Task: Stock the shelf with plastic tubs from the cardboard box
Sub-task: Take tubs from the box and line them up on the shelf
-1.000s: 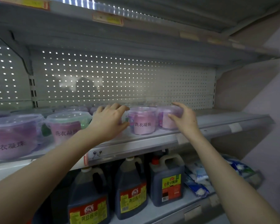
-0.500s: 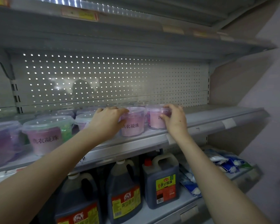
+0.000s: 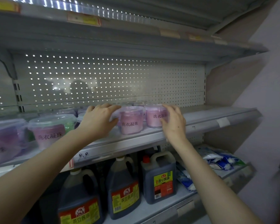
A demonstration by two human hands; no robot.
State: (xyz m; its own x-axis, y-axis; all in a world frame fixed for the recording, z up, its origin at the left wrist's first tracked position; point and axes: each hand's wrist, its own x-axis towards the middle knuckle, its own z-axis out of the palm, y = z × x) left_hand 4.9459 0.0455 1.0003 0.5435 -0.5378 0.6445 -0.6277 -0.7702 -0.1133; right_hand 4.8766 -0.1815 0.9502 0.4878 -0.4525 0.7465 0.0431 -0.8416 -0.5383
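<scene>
Judging the shelf [image 3: 217, 114] mostly stocked, we curl our left hand [image 3: 98, 121] round one tub [image 3: 131, 122], right hand [image 3: 174, 124] round the end tub [image 3: 153, 118].

- Your grey metal shelf [image 3: 200, 120] runs along a perforated back panel [image 3: 136, 81].
- A pink tub [image 3: 131, 122] stands upright near the shelf's front edge, with its label facing you.
- Just right of the pink tub, slightly further back, stands a second tub [image 3: 153, 117].
- Left of it, well apart, stands a larger tub [image 3: 50, 131], and blurred tubs [image 3: 68, 111] sit behind.
- Below the pink tub, a lower shelf [image 3: 181, 202] carries three dark jugs [image 3: 124, 191], with packets [image 3: 220, 160] lying below and to its right.
</scene>
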